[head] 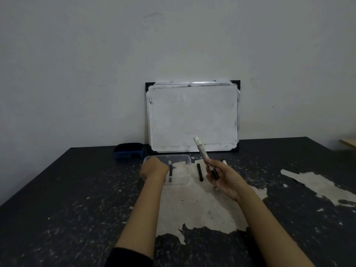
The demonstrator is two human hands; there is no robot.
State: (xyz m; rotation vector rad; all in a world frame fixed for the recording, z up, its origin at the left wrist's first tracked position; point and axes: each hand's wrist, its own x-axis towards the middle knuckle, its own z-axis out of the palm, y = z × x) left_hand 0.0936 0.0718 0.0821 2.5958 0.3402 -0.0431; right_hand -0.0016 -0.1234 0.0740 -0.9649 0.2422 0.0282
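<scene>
Gathering markers into the clear container (pixel 185 157), centre of the frame. The right hand (pixel 223 178) pinches a white marker (pixel 201 149) near its black end between thumb and fingers, barrel tilted up toward the whiteboard (pixel 192 116). The left hand (pixel 154 168) curls its fingers on the container's near-left rim; 1 marker (pixel 170 174) lies inside. Judged step: carrying the held marker to the container. The next move calls for lowering it over the rim and releasing, then collecting the black marker (pixel 200 172) on the desk (pixel 77 189) just right of the container. Barrel print is too small to read; the whiteboard shows no legible writing.
</scene>
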